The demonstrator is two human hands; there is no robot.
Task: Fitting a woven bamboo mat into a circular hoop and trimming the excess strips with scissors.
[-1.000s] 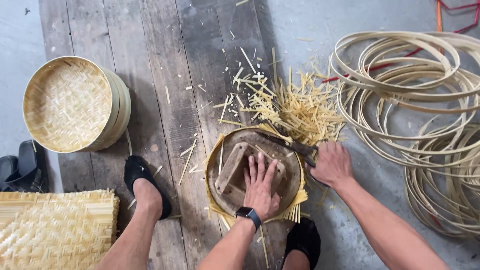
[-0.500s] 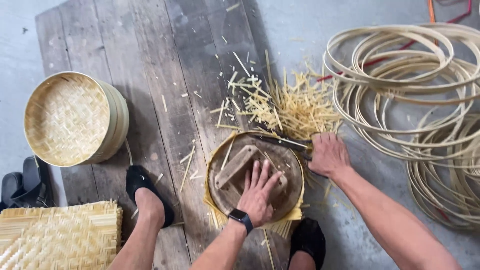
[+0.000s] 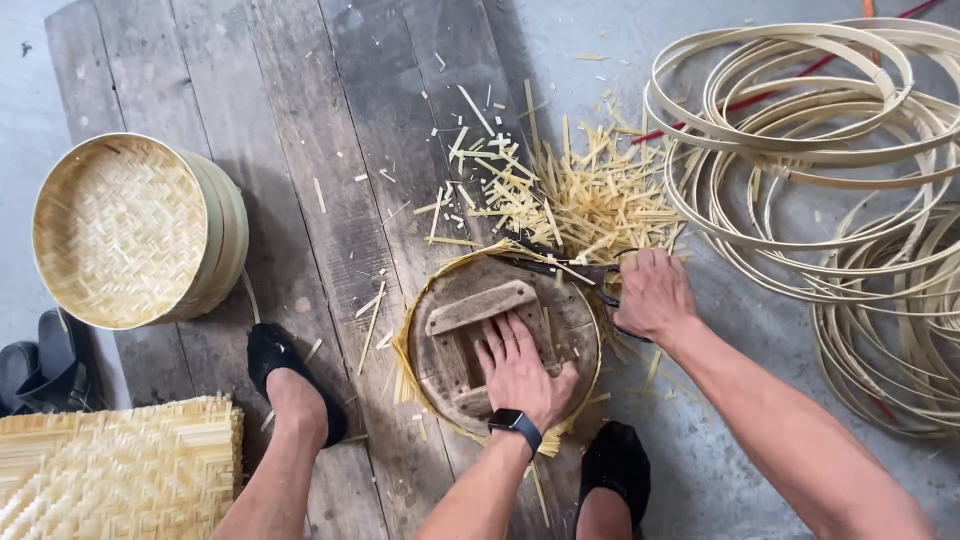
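Centre-low in frame: 1 round wooden form w/ woven bamboo under it, strip ends poking out round the rim. Left hand lies flat & open on top, fingers spread, pressing down (dark watch on wrist). Right hand is closed round 1 pair of dark scissors at the form's upper-right edge, blades at the rim. Pile of bamboo offcuts just above. 1 finished round basket at left, 1 woven mat bottom left, stack of bamboo hoops at right (too many to count). 2 feet in black socks on the plank floor.
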